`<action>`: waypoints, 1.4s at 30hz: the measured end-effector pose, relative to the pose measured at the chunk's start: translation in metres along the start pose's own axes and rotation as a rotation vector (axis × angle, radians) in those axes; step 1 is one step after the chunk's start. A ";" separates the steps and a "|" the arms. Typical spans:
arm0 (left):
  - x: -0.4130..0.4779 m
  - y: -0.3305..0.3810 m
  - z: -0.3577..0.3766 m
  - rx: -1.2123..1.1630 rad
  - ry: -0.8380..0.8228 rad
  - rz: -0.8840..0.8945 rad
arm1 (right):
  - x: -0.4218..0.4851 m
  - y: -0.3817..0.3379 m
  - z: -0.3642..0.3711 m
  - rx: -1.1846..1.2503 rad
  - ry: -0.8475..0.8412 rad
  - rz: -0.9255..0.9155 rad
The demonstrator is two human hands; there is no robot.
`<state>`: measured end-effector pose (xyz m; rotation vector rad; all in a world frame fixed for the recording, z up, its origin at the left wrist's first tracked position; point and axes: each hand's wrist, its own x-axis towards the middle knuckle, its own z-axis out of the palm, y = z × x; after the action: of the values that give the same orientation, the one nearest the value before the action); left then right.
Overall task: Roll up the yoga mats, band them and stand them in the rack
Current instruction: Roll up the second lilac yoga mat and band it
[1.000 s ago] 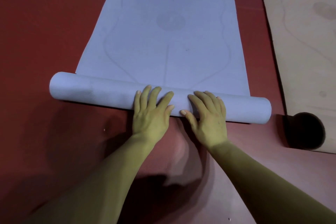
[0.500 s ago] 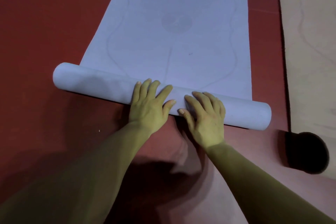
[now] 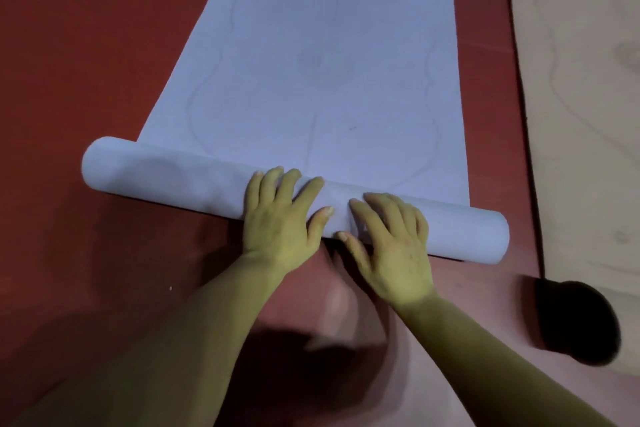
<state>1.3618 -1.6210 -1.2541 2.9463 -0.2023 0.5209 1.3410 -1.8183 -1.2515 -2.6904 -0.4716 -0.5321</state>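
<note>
Red flooring covers the whole room that can be seen, and on it lies a pale lilac yoga mat, half rolled. Its rolled part forms a tube with the long axis running from left to right, slightly slanted, so that the left end sits farther from the person than the right end. The flat part of the mat stretches away from the person, beyond the tube, and goes out of view at the top.

Both hands rest on the tube near its middle, side by side and almost touching. The left hand is flat and spread, palm down, with the fingers over the top of the roll. The right hand is spread in the same way, a little nearer to the person. Neither hand grips anything; they only press on the roll.

Because the unrolled length lies straight ahead of the hands, the next push should probably go forward, across the tube's axis. The slant suggests that the right end needs more advance, otherwise the roll may come out as a cone.

Counted: one lilac mat in work, one second mat, beige, lying flat at the right side, and one dark round object near its corner, whose nature is unclear. No band and no rack are visible.
</note>
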 end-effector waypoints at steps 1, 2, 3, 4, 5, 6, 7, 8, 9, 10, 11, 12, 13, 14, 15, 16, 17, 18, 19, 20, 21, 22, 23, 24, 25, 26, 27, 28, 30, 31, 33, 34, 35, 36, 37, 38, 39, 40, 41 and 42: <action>0.000 0.001 0.000 0.002 0.003 0.001 | 0.000 0.003 0.001 -0.010 -0.009 -0.008; 0.000 0.002 -0.001 -0.001 0.006 -0.001 | 0.001 0.005 0.002 -0.014 -0.009 -0.010; -0.002 0.002 -0.001 -0.004 0.013 -0.001 | 0.003 0.006 0.003 -0.013 -0.003 -0.008; -0.005 0.001 -0.001 -0.006 0.019 0.006 | 0.006 0.008 0.003 -0.009 0.002 -0.008; -0.008 0.000 -0.001 -0.005 0.018 0.025 | 0.008 0.008 0.003 -0.002 0.003 -0.012; -0.010 -0.002 -0.001 -0.004 0.011 0.047 | 0.011 0.009 0.004 0.002 0.003 -0.020; -0.010 -0.004 0.000 -0.006 0.009 0.061 | 0.013 0.010 0.004 0.003 0.001 -0.028; -0.007 -0.004 0.001 -0.012 0.008 0.062 | 0.016 0.010 0.004 -0.001 -0.004 -0.030; -0.002 -0.004 0.002 -0.017 0.007 0.052 | 0.020 0.011 0.003 -0.007 -0.012 -0.024; 0.002 -0.003 0.003 -0.022 -0.001 0.036 | 0.024 0.011 0.002 -0.014 -0.019 -0.011; 0.007 -0.001 0.003 -0.024 -0.010 0.020 | 0.027 0.010 0.003 -0.017 -0.021 0.008; 0.012 -0.001 0.003 -0.024 -0.020 0.011 | 0.029 0.006 0.003 -0.016 -0.017 0.034; 0.017 -0.001 0.004 -0.022 -0.033 0.011 | 0.029 0.002 0.005 -0.010 -0.010 0.065; 0.020 -0.002 0.004 -0.018 -0.044 0.015 | 0.027 -0.001 0.007 0.001 0.000 0.091; 0.023 -0.002 0.005 -0.011 -0.051 0.020 | 0.025 -0.002 0.009 0.012 0.009 0.102; 0.023 -0.002 0.005 -0.001 -0.050 0.022 | 0.023 -0.002 0.011 0.022 0.016 0.102; 0.023 -0.001 0.006 0.007 -0.039 0.018 | 0.023 0.000 0.013 0.025 0.024 0.102; 0.023 -0.001 0.007 0.010 -0.019 0.009 | 0.025 0.002 0.015 0.023 0.030 0.104; 0.020 -0.002 0.008 0.008 0.006 -0.002 | 0.027 0.003 0.016 0.022 0.032 0.106; 0.017 -0.003 0.009 0.001 0.030 -0.002 | 0.030 0.003 0.017 0.022 0.033 0.107; 0.016 -0.005 0.010 -0.008 0.049 0.009 | 0.033 0.003 0.018 0.020 0.032 0.104; 0.015 -0.006 0.011 -0.018 0.057 0.018 | 0.034 0.003 0.018 0.014 0.027 0.099; 0.016 -0.006 0.012 -0.029 0.056 0.014 | 0.036 0.004 0.017 0.008 0.019 0.094; 0.019 -0.005 0.013 -0.037 0.049 -0.003 | 0.039 0.005 0.016 0.004 0.010 0.093; 0.021 -0.002 0.014 -0.041 0.039 -0.028 | 0.042 0.006 0.015 0.003 0.002 0.096; 0.023 0.000 0.015 -0.040 0.030 -0.050 | 0.043 0.006 0.014 0.005 0.000 0.103; 0.025 0.002 0.016 -0.039 0.022 -0.061 | 0.042 0.006 0.013 0.004 0.002 0.109; 0.029 0.003 0.016 -0.042 0.013 -0.063 | 0.040 0.004 0.013 0.000 0.001 0.111; 0.035 0.003 0.014 -0.046 0.004 -0.065 | 0.036 0.002 0.016 -0.013 -0.013 0.107; 0.036 0.003 0.013 -0.049 0.012 -0.067 | 0.035 0.002 0.018 -0.025 -0.018 0.105; 0.033 0.001 0.013 -0.074 0.055 -0.061 | 0.039 0.006 0.020 -0.033 -0.021 0.092; 0.030 -0.002 0.014 -0.089 0.081 -0.039 | 0.044 0.009 0.021 -0.037 -0.021 0.083; 0.027 -0.004 0.015 -0.093 0.090 -0.008 | 0.049 0.011 0.021 -0.044 -0.022 0.074; 0.025 -0.008 0.017 -0.083 0.087 0.027 | 0.054 0.013 0.022 -0.051 -0.022 0.064; 0.026 -0.010 0.020 -0.071 0.083 0.049 | 0.058 0.015 0.022 -0.060 -0.018 0.056; 0.030 -0.011 0.022 -0.062 0.081 0.049 | 0.062 0.016 0.023 -0.071 -0.014 0.052; 0.036 -0.010 0.024 -0.058 0.071 0.033 | 0.066 0.017 0.024 -0.086 -0.012 0.056; 0.042 -0.008 0.025 -0.060 0.052 0.013 | 0.067 0.016 0.025 -0.102 -0.013 0.071; 0.047 -0.006 0.024 -0.062 0.027 -0.006 | 0.068 0.014 0.025 -0.114 -0.015 0.090; 0.053 -0.006 0.023 -0.065 0.001 -0.013 | 0.067 0.011 0.026 -0.123 -0.014 0.116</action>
<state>1.4193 -1.6250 -1.2580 2.8826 -0.1953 0.5050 1.4112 -1.8005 -1.2489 -2.8189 -0.2922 -0.5258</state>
